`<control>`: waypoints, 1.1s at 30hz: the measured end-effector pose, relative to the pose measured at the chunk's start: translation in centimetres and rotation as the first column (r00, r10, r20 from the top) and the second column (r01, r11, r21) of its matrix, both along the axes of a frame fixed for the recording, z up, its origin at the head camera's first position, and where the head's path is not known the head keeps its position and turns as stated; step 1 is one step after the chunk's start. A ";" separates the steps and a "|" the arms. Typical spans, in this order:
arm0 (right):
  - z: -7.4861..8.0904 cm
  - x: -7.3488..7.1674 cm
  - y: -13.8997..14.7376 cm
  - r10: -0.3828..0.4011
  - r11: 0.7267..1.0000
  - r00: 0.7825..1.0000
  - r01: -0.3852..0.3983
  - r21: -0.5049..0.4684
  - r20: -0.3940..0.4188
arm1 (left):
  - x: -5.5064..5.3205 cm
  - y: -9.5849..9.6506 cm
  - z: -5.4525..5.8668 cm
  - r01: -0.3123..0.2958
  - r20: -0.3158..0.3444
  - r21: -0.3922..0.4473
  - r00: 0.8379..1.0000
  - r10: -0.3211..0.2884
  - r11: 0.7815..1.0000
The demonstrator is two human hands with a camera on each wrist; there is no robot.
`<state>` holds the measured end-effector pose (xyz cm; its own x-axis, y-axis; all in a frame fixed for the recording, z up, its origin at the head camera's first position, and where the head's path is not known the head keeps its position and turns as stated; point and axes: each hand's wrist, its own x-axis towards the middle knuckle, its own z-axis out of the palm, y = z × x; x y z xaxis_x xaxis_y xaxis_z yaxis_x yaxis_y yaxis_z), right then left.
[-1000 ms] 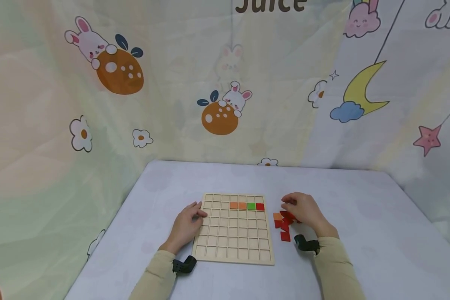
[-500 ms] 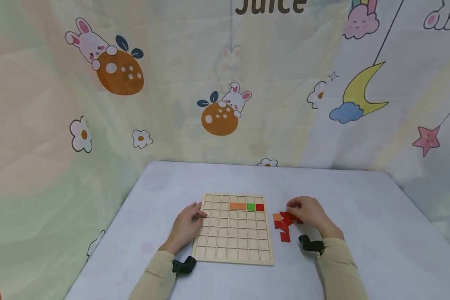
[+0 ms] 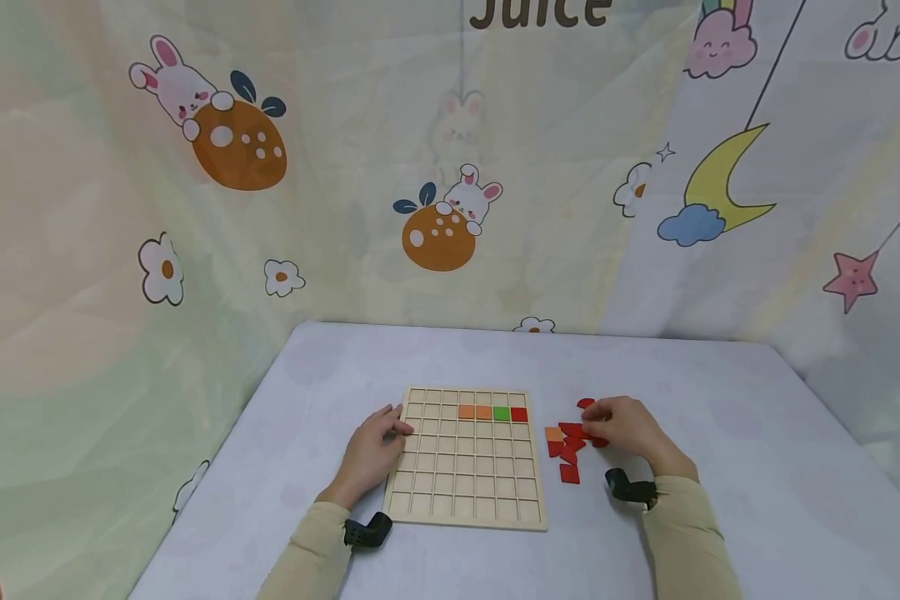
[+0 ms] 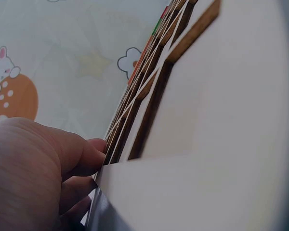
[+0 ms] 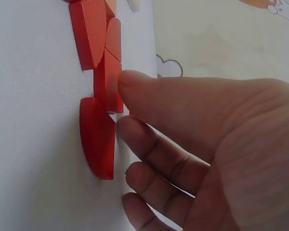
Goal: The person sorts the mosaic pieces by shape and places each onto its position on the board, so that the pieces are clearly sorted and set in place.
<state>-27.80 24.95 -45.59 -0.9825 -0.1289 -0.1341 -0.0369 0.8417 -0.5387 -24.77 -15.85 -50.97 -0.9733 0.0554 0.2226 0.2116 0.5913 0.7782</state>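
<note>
A light wooden grid board [image 3: 465,475] lies on the table, with two orange tiles [image 3: 475,412], a green tile [image 3: 502,413] and a red tile [image 3: 519,414] in its second row. My left hand [image 3: 372,450] holds the board's left edge, its thumb and fingertips at the rim in the left wrist view. Right of the board lies a group of red blocks [image 3: 572,443] with an orange block [image 3: 553,433]. Over its right side is my right hand [image 3: 630,425], fingers loosely bent. In the right wrist view the thumb tip overlaps a red block [image 5: 107,82], and a curved red block [image 5: 98,139] lies below it.
A red half-round block [image 3: 585,403] lies beyond the group, and a single red block [image 3: 570,473] sits at its near end. Both wrists wear black cameras [image 3: 630,487]. A printed cloth [image 3: 450,208] hangs behind the table [image 3: 780,483].
My right hand has drawn back slightly to the right and nearer, bringing the half-round red block at the far side into sight. My left hand and the board stay in place.
</note>
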 end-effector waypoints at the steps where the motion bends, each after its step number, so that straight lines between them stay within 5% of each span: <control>1: 0.0 0.0 0.0 0.004 1.000 1.000 -0.004 -0.004 0.003 | 0.0 0.0 0.0 0.000 -0.001 -0.001 1.000 0.000 1.000; 13: -0.3 0.0 0.4 0.022 1.000 0.999 -0.021 -0.013 0.049 | 0.1 0.1 0.0 -0.010 0.015 0.009 1.000 0.010 1.000; 33: -0.8 -0.2 -0.5 -0.023 1.000 1.000 0.023 0.014 -0.015 | 0.0 0.0 -0.1 -0.004 -0.001 0.008 1.000 0.004 1.000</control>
